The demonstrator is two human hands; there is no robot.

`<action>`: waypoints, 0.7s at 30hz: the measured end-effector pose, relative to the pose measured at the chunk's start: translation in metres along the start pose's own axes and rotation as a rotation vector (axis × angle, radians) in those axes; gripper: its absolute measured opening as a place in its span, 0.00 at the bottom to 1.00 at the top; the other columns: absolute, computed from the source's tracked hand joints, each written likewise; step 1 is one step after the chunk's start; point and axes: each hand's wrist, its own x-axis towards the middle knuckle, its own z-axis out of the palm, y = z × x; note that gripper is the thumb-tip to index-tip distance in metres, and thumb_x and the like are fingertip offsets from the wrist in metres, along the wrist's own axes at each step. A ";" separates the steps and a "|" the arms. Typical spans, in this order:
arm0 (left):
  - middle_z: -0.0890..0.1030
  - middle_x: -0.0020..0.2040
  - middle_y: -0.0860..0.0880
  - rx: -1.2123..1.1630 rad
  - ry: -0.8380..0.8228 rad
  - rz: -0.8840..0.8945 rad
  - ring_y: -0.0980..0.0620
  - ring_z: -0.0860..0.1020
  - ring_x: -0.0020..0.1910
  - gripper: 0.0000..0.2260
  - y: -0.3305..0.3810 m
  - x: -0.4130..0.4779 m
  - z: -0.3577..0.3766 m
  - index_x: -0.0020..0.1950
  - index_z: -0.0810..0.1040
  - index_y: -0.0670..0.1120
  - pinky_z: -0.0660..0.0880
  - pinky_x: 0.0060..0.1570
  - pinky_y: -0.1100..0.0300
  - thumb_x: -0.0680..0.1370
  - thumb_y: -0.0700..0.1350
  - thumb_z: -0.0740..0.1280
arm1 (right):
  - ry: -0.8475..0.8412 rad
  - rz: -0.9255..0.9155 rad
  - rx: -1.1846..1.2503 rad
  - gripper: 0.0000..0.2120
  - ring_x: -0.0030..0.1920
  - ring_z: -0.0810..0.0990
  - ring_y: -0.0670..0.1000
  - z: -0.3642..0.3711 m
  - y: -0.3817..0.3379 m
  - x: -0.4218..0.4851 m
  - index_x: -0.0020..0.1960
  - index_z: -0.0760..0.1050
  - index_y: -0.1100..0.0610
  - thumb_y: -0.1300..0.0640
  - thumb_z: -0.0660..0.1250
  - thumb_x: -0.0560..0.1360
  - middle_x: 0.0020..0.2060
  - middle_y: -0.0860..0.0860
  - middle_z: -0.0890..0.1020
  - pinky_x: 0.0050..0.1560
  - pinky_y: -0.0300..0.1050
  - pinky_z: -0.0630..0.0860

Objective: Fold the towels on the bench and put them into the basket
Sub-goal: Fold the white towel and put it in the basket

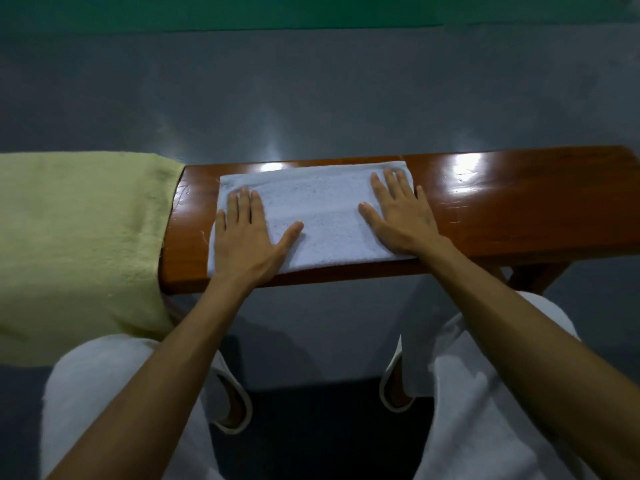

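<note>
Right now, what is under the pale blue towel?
The glossy brown bench shows around the pale blue towel, so the towel lies on it. The left hand and right hand press flat on top. Anything between them is covered.

I have both arms stretched forward, left forearm [166,355] and right forearm [512,327] bare and converging slightly. My left hand [247,233] lies palm down, fingers straight and close together, thumb splayed inward. My right hand [403,216] mirrors it, flat, thumb pointing toward the left.
</note>
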 end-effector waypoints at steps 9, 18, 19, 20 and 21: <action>0.47 0.85 0.48 -0.044 0.087 0.073 0.46 0.43 0.84 0.37 -0.002 -0.008 -0.011 0.85 0.48 0.51 0.41 0.79 0.46 0.82 0.70 0.48 | 0.344 0.302 0.237 0.33 0.67 0.71 0.59 -0.008 -0.002 -0.012 0.73 0.65 0.59 0.39 0.68 0.77 0.70 0.59 0.71 0.65 0.56 0.72; 0.40 0.85 0.45 0.024 -0.007 0.080 0.43 0.37 0.83 0.38 0.012 -0.008 0.005 0.85 0.42 0.53 0.35 0.79 0.44 0.81 0.73 0.41 | 0.166 0.387 0.260 0.20 0.54 0.79 0.61 -0.025 0.003 0.001 0.55 0.76 0.60 0.42 0.65 0.79 0.53 0.59 0.80 0.53 0.58 0.80; 0.41 0.85 0.45 0.019 -0.008 0.075 0.44 0.37 0.83 0.38 0.013 -0.005 0.005 0.85 0.42 0.53 0.35 0.79 0.44 0.80 0.73 0.41 | 0.164 0.382 0.269 0.19 0.54 0.79 0.60 -0.027 0.003 0.002 0.57 0.75 0.60 0.44 0.64 0.80 0.54 0.58 0.80 0.54 0.58 0.80; 0.41 0.85 0.45 0.010 -0.009 0.070 0.44 0.38 0.83 0.39 0.014 -0.004 0.004 0.85 0.43 0.53 0.36 0.79 0.44 0.80 0.74 0.40 | 0.170 0.381 0.290 0.18 0.56 0.78 0.59 -0.029 0.003 0.002 0.60 0.73 0.60 0.45 0.63 0.82 0.56 0.57 0.79 0.55 0.57 0.79; 0.42 0.85 0.46 -0.015 -0.013 0.070 0.44 0.38 0.83 0.40 0.017 -0.003 0.002 0.85 0.44 0.53 0.36 0.80 0.44 0.80 0.74 0.41 | 0.175 0.388 0.333 0.19 0.58 0.78 0.59 -0.032 0.005 0.002 0.64 0.71 0.60 0.46 0.62 0.83 0.58 0.56 0.78 0.56 0.55 0.77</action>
